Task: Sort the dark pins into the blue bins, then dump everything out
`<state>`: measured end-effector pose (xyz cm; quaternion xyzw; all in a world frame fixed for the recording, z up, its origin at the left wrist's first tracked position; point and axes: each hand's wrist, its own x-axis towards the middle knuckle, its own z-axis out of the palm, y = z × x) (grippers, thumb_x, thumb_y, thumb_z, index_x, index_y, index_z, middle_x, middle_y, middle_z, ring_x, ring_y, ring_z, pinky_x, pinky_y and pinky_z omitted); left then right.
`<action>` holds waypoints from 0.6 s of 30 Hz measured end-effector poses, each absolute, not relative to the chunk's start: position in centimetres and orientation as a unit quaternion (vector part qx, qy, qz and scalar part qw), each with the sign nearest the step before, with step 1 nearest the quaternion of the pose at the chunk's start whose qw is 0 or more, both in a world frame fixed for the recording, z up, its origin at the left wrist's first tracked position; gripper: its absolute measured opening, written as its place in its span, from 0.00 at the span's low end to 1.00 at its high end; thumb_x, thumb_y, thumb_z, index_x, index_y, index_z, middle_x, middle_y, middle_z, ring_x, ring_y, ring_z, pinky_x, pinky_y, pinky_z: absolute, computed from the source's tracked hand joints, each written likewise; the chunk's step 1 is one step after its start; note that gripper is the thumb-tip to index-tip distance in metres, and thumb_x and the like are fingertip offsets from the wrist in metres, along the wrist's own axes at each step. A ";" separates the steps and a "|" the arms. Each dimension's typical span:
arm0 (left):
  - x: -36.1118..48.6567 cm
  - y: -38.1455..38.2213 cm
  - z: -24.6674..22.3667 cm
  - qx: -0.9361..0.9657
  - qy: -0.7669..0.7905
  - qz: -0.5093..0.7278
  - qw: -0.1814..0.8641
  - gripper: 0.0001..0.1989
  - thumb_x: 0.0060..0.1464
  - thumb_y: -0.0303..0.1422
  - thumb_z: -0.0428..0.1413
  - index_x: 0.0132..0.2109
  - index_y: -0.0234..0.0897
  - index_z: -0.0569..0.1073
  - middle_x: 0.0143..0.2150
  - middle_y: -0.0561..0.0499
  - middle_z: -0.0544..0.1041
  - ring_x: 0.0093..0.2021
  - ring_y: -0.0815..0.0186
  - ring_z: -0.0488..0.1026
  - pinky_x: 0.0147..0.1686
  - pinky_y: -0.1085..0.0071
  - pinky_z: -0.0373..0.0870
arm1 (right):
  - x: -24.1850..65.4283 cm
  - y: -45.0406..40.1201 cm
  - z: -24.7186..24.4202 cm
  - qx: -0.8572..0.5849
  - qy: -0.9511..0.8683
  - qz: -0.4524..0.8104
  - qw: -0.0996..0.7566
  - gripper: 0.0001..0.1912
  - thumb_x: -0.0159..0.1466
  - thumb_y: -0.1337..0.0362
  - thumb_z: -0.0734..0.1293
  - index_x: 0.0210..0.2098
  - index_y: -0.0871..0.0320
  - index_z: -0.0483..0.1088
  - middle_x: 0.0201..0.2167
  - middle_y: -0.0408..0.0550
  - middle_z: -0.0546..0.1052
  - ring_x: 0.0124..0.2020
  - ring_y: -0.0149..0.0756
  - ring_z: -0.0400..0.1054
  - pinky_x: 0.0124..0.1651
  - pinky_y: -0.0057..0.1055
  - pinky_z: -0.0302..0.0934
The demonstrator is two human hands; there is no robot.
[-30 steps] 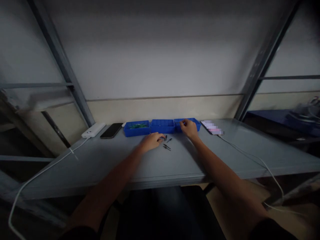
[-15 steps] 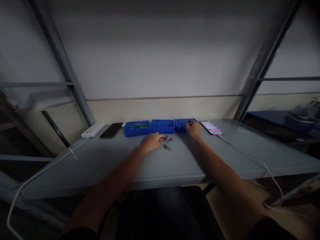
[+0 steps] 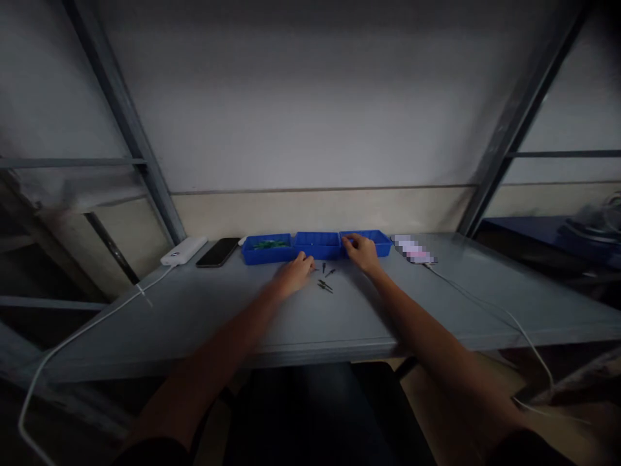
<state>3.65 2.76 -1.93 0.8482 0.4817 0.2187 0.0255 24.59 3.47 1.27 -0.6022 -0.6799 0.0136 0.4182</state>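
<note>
My left hand (image 3: 297, 273) rests low over the table with its fingers curled together, beside several small dark screw-like pieces (image 3: 325, 285). One thin dark piece shows right at its fingertips; whether it is gripped is hard to see. My right hand (image 3: 363, 254) is in a pinch at the front of the right blue bin (image 3: 385, 247), near the edge of the middle blue bin (image 3: 317, 238). Anything between those fingers is too small to make out. Green pieces (image 3: 270, 244) lie in the left blue bin (image 3: 268, 257).
A black phone (image 3: 218, 252) and a white power bank (image 3: 185, 250) with a cable lie at the left. Right of the bins is a lit phone (image 3: 413, 249), its white cable (image 3: 478, 296) running over the table's front edge. A wall stands behind the bins.
My right hand has moved left, from over the right bin toward its border with the middle one. My left hand's outstretched fingers have curled in and drawn slightly back from the dark pieces.
</note>
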 end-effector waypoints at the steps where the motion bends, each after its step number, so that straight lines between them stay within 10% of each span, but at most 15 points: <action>1: 3.8 2.7 -1.9 0.843 0.487 0.227 0.024 0.07 0.53 0.28 0.46 0.38 0.38 0.67 0.39 0.48 0.65 0.35 0.67 0.67 0.36 0.72 0.62 | 24.1 3.2 1.3 -0.585 -0.698 0.018 0.413 0.18 0.61 0.55 0.56 0.40 0.58 0.72 0.25 0.46 0.74 0.26 0.31 0.64 0.31 0.25 0.54; 18: 4.4 3.5 -1.9 0.844 0.435 0.306 0.073 0.06 0.56 0.27 0.43 0.38 0.36 0.65 0.38 0.47 0.71 0.40 0.65 0.68 0.42 0.69 0.64 | 21.0 1.5 0.4 -0.494 -0.836 -0.012 0.240 0.10 0.60 0.63 0.59 0.39 0.55 0.70 0.35 0.48 0.75 0.35 0.35 0.67 0.33 0.26 0.52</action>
